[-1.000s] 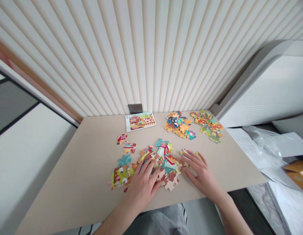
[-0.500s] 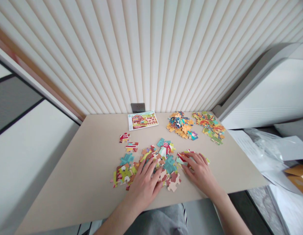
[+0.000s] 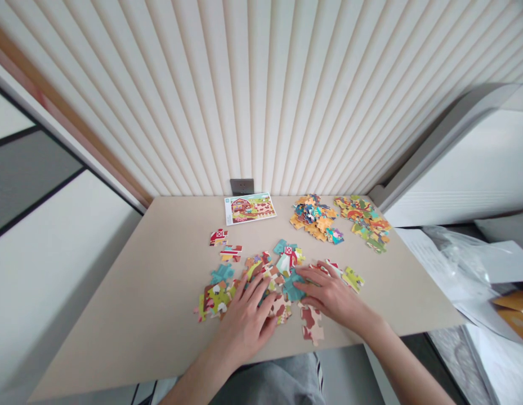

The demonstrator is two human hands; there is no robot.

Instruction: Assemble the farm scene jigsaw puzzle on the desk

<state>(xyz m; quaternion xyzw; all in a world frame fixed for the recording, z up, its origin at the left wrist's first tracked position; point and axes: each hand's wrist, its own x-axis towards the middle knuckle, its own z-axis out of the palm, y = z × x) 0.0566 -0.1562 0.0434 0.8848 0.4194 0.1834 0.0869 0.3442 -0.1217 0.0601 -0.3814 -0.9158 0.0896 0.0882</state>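
Observation:
Loose farm-picture jigsaw pieces [image 3: 227,289] lie scattered on the beige table [image 3: 151,315] in front of me. My left hand [image 3: 246,320] lies flat on the middle of this scatter, fingers spread. My right hand [image 3: 331,295] rests palm down just to its right, fingertips touching a teal piece [image 3: 291,286]. A brown and white piece [image 3: 311,325] lies near the front edge between my hands. A green piece [image 3: 353,278] sits beyond my right hand. Two red pieces [image 3: 226,245] lie apart to the left.
A reference picture card [image 3: 250,207] lies at the table's back by a wall socket [image 3: 241,186]. Two other piles of pieces, one orange [image 3: 314,218] and one green-orange [image 3: 363,223], sit at the back right. White furniture [image 3: 459,169] and papers [image 3: 455,264] are on the right.
My right hand slid left over the pieces toward the teal piece. The brown and white piece shifted toward the front edge. My left hand stayed on the scatter.

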